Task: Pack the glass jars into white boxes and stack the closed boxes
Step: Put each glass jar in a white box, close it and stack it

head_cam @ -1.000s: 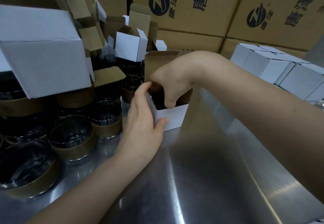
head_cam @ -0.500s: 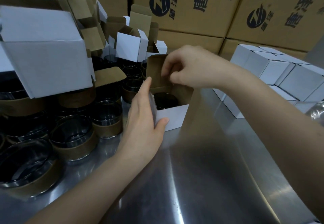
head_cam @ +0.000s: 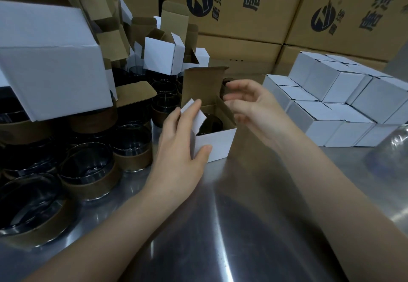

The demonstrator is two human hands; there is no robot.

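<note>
A wall of large brown corrugated shipping cartons (head_cam: 242, 45), printed with dark logos and Chinese characters, fills the background. In front of it, a shiny steel table (head_cam: 220, 226) runs towards the viewer and reflects the overhead light.

At the right, closed white cardboard boxes (head_cam: 331, 96) stand on the table in neat stacked rows. At the left lies a loose heap of open white cardboard boxes (head_cam: 50, 72) with plain brown insides, tipped at odd angles, the nearest one looming large. Below and around that heap stand many clear glass jars with brown paper bands (head_cam: 88, 171), upright and packed close together.

In the middle of the table stands one small open white cardboard box (head_cam: 218, 142), its tall brown lid flap (head_cam: 203, 87) upright at the back.

The left hand (head_cam: 178, 149) clasps this box at its near left corner, with the thumb on the front face and the fingers lying along the left side. The right hand (head_cam: 254, 109) hovers just beside the box's right edge, its fingers loosely bent and holding nothing. Whether its fingertips touch the cardboard cannot be told.

Inside the box sits a dark glass jar (head_cam: 210, 122), partly hidden. The left fingers press a white side flap (head_cam: 194, 114) inward over it.
</note>
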